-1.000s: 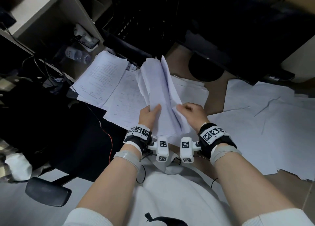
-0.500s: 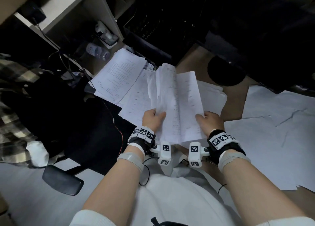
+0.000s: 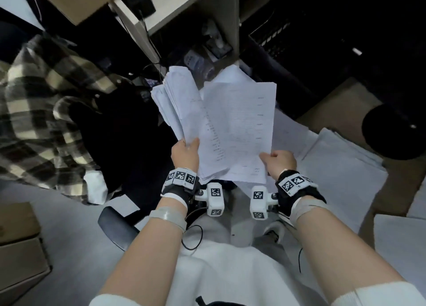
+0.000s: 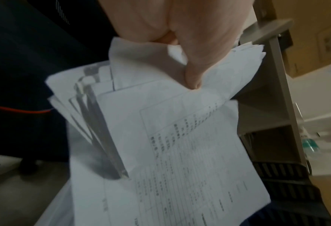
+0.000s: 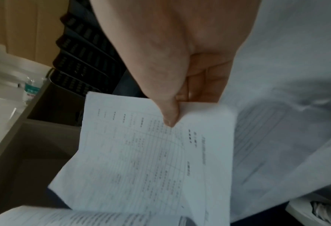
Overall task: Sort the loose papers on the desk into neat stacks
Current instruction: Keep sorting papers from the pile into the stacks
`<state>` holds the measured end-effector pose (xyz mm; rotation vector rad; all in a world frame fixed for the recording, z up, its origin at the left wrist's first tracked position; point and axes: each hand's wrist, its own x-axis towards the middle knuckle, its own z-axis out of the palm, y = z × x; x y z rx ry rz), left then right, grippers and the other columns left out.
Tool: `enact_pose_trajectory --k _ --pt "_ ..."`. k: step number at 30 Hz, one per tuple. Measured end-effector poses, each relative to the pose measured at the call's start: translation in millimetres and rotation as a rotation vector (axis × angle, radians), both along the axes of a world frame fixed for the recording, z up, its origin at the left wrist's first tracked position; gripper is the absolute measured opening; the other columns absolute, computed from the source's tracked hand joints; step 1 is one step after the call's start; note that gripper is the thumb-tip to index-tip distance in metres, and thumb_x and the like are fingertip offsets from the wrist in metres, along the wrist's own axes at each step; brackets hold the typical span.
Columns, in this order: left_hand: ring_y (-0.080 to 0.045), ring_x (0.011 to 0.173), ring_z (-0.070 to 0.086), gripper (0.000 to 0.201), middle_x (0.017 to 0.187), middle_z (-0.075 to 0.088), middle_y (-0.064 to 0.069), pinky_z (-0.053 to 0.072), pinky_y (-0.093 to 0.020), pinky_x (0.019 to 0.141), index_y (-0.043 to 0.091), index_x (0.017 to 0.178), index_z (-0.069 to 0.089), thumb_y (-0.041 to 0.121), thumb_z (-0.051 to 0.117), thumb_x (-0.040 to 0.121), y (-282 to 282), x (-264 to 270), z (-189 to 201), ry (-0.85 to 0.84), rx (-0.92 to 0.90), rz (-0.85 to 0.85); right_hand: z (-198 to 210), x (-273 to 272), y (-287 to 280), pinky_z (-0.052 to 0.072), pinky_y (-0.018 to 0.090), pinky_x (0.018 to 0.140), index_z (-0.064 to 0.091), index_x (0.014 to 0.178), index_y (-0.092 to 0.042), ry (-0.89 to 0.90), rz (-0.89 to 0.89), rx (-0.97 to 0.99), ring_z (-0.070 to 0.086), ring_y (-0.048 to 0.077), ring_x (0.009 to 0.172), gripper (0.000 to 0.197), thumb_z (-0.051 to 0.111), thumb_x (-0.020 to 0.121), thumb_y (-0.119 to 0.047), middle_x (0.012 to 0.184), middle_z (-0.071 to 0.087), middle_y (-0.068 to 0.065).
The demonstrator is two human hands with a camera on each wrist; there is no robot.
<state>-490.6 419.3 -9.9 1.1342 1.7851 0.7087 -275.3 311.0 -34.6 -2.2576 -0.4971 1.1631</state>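
Observation:
I hold a thick bundle of white printed papers [image 3: 184, 112] up in front of me. My left hand [image 3: 185, 153] grips its lower left edge, thumb on top [image 4: 191, 79]. My right hand [image 3: 277, 161] pinches the lower right corner of the top sheet [image 3: 239, 130], a printed form, thumb pressed on its face [image 5: 169, 116]. That sheet fans out to the right of the bundle. More white sheets [image 3: 341, 172] lie spread on the brown desk [image 3: 341, 102] to the right, and a further sheet [image 3: 401, 241] lies at the far right edge.
A plaid shirt [image 3: 39, 112] hangs over a dark chair at the left. Open shelving [image 3: 143, 29] with a water bottle [image 3: 196, 61] stands ahead. A black mesh tray [image 3: 288, 40] and a dark round object [image 3: 391, 132] sit at the right. Cardboard boxes [image 3: 18, 248] stand lower left.
The bundle has been lifted off the desk sheets and swung left and up. The top sheet has spread flat to the right under my right hand's pinch. My view has turned left.

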Motion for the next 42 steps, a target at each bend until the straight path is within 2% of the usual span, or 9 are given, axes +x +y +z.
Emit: enact_pose_trajectory --k 4,10,14,16,19,24,29,36,42 --pt "-0.010 0.075 0.066 0.015 0.084 0.070 0.002 0.049 -0.013 0.062 0.007 0.098 0.071 0.019 0.066 0.093 44 -39 -6 0.010 -0.010 0.006 -6 -29 58 0.055 0.037 0.060 0.045 0.050 -0.014 0.014 -0.089 0.009 0.060 0.029 0.054 0.042 0.071 0.077 -0.032 0.052 0.056 0.006" --pt "0.000 0.074 0.069 0.016 0.085 0.074 0.005 0.055 -0.020 0.069 0.008 0.101 0.074 0.021 0.069 0.092 68 -68 -19 -0.040 -0.062 -0.123 -26 -60 125 0.037 0.029 0.054 0.046 0.063 -0.011 0.048 -0.131 -0.027 0.043 0.027 0.056 0.021 0.056 0.080 -0.017 0.059 0.042 0.008" --pt "0.000 0.077 0.071 0.018 0.088 0.076 0.004 0.055 -0.018 0.069 0.007 0.102 0.076 0.020 0.072 0.090 73 -73 -23 -0.057 -0.077 -0.208 -45 -67 147 0.058 0.043 0.079 0.067 0.093 -0.004 0.192 -0.126 -0.035 0.066 0.033 0.083 0.021 0.055 0.079 -0.014 0.087 0.067 0.011" --pt "-0.007 0.084 0.073 0.020 0.092 0.077 0.002 0.059 -0.024 0.077 0.007 0.104 0.076 0.019 0.074 0.089 73 -70 -23 -0.077 -0.095 -0.237 -60 -65 145 0.058 0.045 0.086 0.068 0.104 -0.003 0.241 -0.104 -0.037 0.067 0.032 0.091 0.028 0.057 0.081 -0.013 0.099 0.070 0.011" --pt "-0.012 0.087 0.074 0.020 0.093 0.077 0.000 0.060 -0.030 0.082 0.009 0.102 0.076 0.021 0.076 0.087 71 -62 -23 -0.104 -0.111 -0.258 -54 -63 134 0.058 0.054 0.082 0.069 0.086 -0.001 0.300 -0.094 -0.099 0.071 0.036 0.081 0.021 0.062 0.069 -0.011 0.085 0.073 0.017" --pt "-0.016 0.087 0.074 0.022 0.093 0.078 -0.004 0.060 -0.035 0.084 0.005 0.100 0.076 0.021 0.079 0.085 63 -53 -14 -0.131 -0.124 -0.262 -32 -63 122 0.062 0.034 0.062 0.061 0.110 -0.003 0.367 -0.219 -0.085 0.075 0.027 0.067 0.022 0.058 0.090 0.006 0.093 0.071 0.019" --pt "-0.015 0.090 0.074 0.025 0.095 0.077 0.000 0.059 -0.037 0.087 0.009 0.100 0.075 0.028 0.079 0.084 57 -65 -7 -0.088 -0.102 -0.287 -33 -74 131 0.062 0.032 0.067 0.056 0.122 0.005 0.411 -0.241 0.053 0.075 0.025 0.073 0.029 0.054 0.094 0.003 0.092 0.071 0.022" --pt "-0.014 0.090 0.072 0.037 0.096 0.076 0.002 0.058 -0.033 0.086 0.013 0.099 0.073 0.042 0.081 0.078 41 -51 -15 -0.019 -0.064 -0.251 -11 -68 98 0.060 0.034 0.066 0.043 0.139 -0.010 0.384 -0.201 0.164 0.072 0.023 0.077 0.062 0.073 0.087 -0.020 0.115 0.065 0.011" --pt "-0.007 0.075 0.063 0.033 0.082 0.070 0.005 0.044 -0.011 0.063 0.006 0.088 0.069 0.037 0.061 0.097 8 -6 -19 0.008 -0.052 -0.347 21 -55 46 0.056 0.028 0.081 0.060 0.130 -0.018 0.526 -0.021 0.301 0.067 0.012 0.105 0.047 0.075 0.087 -0.027 0.119 0.068 -0.002"
